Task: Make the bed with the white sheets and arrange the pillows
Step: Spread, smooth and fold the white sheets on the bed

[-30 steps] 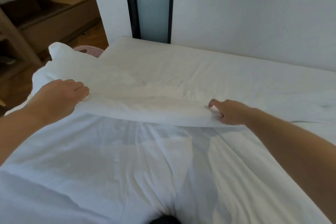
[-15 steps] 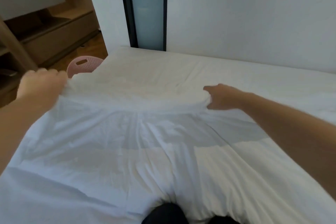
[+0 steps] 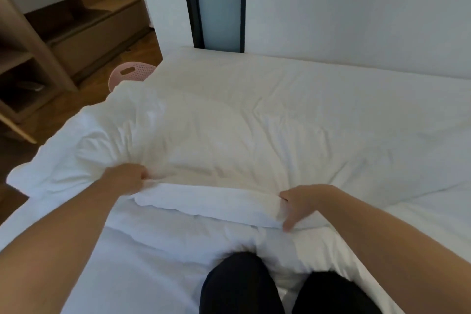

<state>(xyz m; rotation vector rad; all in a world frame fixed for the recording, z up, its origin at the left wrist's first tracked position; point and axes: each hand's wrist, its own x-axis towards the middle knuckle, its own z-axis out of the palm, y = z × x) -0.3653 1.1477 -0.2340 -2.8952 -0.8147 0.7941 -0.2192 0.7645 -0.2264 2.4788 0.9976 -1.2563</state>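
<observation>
The white sheet (image 3: 229,140) lies spread over the bed (image 3: 356,76), rumpled, with its near edge folded back into a thick band. The left hand (image 3: 127,178) grips one end of that fold, fingers curled into the cloth. The right hand (image 3: 299,202), well apart from it, pinches the other end between thumb and fingers. The task looks about halfway: the sheet is on but needs smoothing, one corner hangs off the side near a pink basket (image 3: 132,74), and no pillows are in view, so arranging them remains

sheet (image 3: 229,140) matt creased cloth; basket (image 3: 132,74) perforated, probably plastic; shelving (image 3: 30,41) wood.
</observation>
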